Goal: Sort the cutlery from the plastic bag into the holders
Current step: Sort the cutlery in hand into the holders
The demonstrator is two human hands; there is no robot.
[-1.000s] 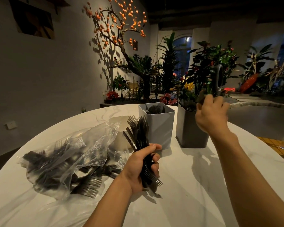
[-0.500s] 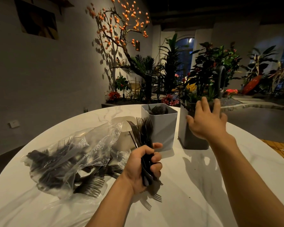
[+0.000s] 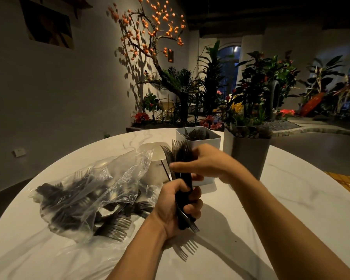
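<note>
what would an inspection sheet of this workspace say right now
surface: round white marble-look table, dim light
job's things: clear plastic bag of dark forks at left, some spilling out; bundle of forks upright in the hands; white holder with cutlery inside; grey holder beside it; a third white container behind the bag
clutter: nothing seen
hands: left hand grips the bundle low; right hand pinches its upper part
cables: nothing seen
surroundings: plants and flowers, orange-berried tree, wall picture
</note>
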